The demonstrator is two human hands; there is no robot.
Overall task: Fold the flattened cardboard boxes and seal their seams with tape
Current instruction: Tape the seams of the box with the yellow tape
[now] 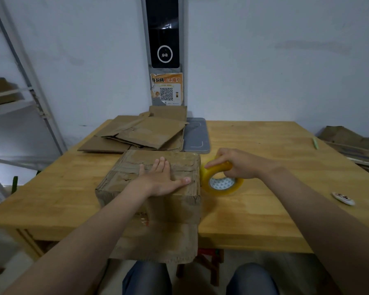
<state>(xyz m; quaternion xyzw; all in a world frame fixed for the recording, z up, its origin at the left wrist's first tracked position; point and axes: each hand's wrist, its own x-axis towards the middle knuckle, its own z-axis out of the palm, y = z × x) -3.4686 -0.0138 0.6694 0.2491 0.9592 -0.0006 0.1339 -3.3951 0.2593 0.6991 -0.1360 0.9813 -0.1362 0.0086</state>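
A folded-up brown cardboard box (124,175) stands on the wooden table (264,209), its front flap hanging over the near edge. My left hand (161,177) lies flat on the box top, fingers spread, pressing on it. My right hand (237,163) grips a yellowish roll of clear tape (221,184) held upright against the box's right edge. Tape strips show across the box top. A pile of flattened cardboard boxes (141,133) lies behind the box.
A grey flat pad (196,135) sits beside the pile. A small white oval object (343,198) lies at the table's right, and a green pen (315,142) further back. A metal shelf rack (30,92) stands left; cardboard scraps (347,139) lie at right.
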